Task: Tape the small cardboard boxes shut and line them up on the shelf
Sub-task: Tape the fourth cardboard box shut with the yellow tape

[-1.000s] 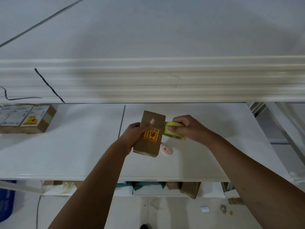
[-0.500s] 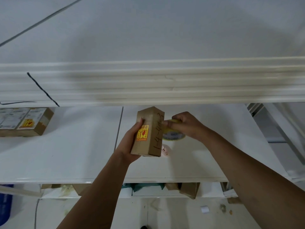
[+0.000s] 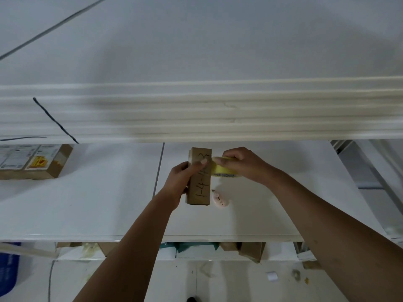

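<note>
A small brown cardboard box (image 3: 199, 188) with black handwriting on its upper face is held above the white shelf (image 3: 91, 205). My left hand (image 3: 182, 180) grips it from the left, thumb pressed across its top. My right hand (image 3: 242, 163) holds a yellow roll of tape (image 3: 223, 171) right against the box's right edge. A second taped box (image 3: 32, 161) with labels and a yellow-red sticker lies flat at the shelf's far left.
A small pink cutter (image 3: 220, 198) lies on the shelf just right of the held box. A thick white shelf board (image 3: 196, 112) overhangs above. Below the front edge lie cardboard pieces (image 3: 250, 250), teal paper and scraps on the floor.
My left hand has turned the box, so the handwritten face now points up and the sticker side is hidden. The tape roll stayed by the box's right edge.
</note>
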### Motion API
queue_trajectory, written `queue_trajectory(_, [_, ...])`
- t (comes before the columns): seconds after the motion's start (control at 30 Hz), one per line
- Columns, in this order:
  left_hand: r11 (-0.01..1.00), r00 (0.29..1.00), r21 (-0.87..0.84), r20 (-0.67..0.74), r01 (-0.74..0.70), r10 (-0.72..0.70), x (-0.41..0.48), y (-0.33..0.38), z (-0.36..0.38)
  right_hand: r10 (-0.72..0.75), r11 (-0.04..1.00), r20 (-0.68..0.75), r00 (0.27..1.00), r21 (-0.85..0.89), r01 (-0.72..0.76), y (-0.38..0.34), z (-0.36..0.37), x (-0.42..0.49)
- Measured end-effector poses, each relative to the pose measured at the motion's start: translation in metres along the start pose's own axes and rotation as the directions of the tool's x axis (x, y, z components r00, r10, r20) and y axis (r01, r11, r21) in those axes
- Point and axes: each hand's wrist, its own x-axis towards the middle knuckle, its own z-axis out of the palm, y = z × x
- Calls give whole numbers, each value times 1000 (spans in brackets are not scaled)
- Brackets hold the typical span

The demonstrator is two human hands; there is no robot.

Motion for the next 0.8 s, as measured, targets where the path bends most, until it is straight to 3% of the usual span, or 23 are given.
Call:
queue_trajectory(0.1, [999,1000,-50,8,14,-14,1,-3,-15,-30,994,98,995,106,20,8,-12,-4])
queue_trajectory(0.17, [999,1000,-40,15,6,-6,-1,-4,-19,-28,997,65,997,71,23,11,-13,-5])
queue_trajectory(0.27, [999,996,-4,-78,-31,31,1,-4,-17,70,982,-130,989,-166,-91,17,-6,0])
queue_trajectory(0.37, [986,978,147,-182,-72,99,9,-2,-11,87,873,-284,955,-440,-211,31,1,5])
queue_trajectory(0.47, [918,945,395,-309,27,105,20,-1,-5,-7,772,-338,941,-600,-209,52,13,8])
queue_trajectory(0.57, [798,923,596,-350,89,158,27,-5,5,-83,649,-369,926,-725,-231,74,31,11])
queue_trajectory(0.67, [720,912,675,-380,162,152,36,-15,13,-114,627,-346,931,-753,-202,85,44,12])
queue_trajectory(0.8, [721,923,658,-378,215,70,43,-25,21,-62,581,-301,952,-786,-211,85,53,9])
